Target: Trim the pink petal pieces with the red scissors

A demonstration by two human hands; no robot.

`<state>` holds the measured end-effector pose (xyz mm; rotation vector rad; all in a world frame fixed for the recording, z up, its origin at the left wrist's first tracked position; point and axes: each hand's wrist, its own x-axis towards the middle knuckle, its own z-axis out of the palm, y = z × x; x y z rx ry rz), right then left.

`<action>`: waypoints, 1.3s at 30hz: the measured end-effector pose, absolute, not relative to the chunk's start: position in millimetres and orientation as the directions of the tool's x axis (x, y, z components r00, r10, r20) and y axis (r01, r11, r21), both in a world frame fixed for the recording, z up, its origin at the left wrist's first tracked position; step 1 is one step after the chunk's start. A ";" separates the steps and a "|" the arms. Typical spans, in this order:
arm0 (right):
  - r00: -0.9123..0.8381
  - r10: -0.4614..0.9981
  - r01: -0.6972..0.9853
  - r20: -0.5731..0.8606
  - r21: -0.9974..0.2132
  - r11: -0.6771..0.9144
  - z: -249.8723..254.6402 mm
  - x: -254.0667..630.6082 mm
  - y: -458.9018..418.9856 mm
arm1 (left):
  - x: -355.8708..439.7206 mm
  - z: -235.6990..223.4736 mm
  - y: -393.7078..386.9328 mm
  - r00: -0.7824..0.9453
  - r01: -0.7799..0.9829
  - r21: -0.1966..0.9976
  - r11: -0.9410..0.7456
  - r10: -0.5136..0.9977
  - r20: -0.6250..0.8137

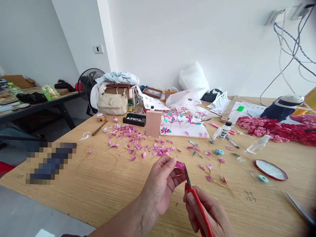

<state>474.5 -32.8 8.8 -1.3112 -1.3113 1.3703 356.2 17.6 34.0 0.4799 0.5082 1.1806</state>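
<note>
You pinch a small magenta petal piece [180, 165] between the thumb and fingers of your left hand [159, 182], above the pale wood-grained bench [93, 199], while your right hand [213, 210] is wrapped around the smooth red handles of a pair of scissors [204, 220]. The narrow dark blades meet the petal's end; whether they bite into it is too small to tell. Your left grip is firm on the petal, your right on the scissors.

Beyond your hands lie loose, thin, curled pink petals [129, 131], near an upright flat-faced wooden block [153, 123] and a white block [185, 130] bristling with wire-stemmed flowers. To the right sit a clear spray bottle [258, 145], a round red-rimmed dish [270, 170] and a ruffled crimson heap [276, 131].

The frame's bottom edge cuts off the scissors' handle ends, and your right fingers partly cover them. Coarse pixels mask a dark patch at the bench's left side. A metal blade-like object [300, 208] runs into the blurred black right edge, its full shape hidden.
</note>
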 end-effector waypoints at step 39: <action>-0.212 0.960 0.359 -0.183 -0.928 -0.097 5.0 486.2 -37.4 | 343.6 29.8 17.0 0.362 -0.574 0.754 0.320 0.925 -0.117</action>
